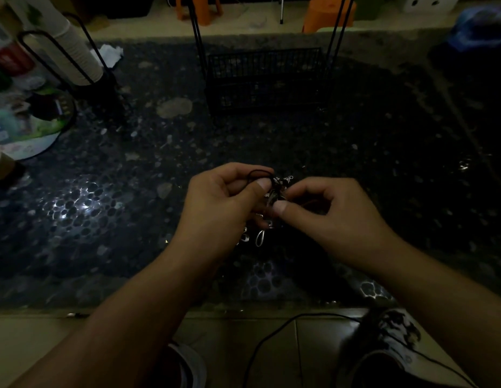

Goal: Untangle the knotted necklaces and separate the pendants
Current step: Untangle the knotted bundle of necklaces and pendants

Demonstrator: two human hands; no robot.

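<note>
Pinching the knotted necklaces — left hand and right hand both — pendants dangling below.

Dim, underexposed wide-angle view; one glare patch on the tabletop at left, edges curved and blurred.

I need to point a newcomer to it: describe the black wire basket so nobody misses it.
Start at the dark pebble-patterned tabletop. At its far edge, straight beyond the hands, stands the wire basket. Unlike the paper-cup stack at far left, it is a black boxy grid.
</note>
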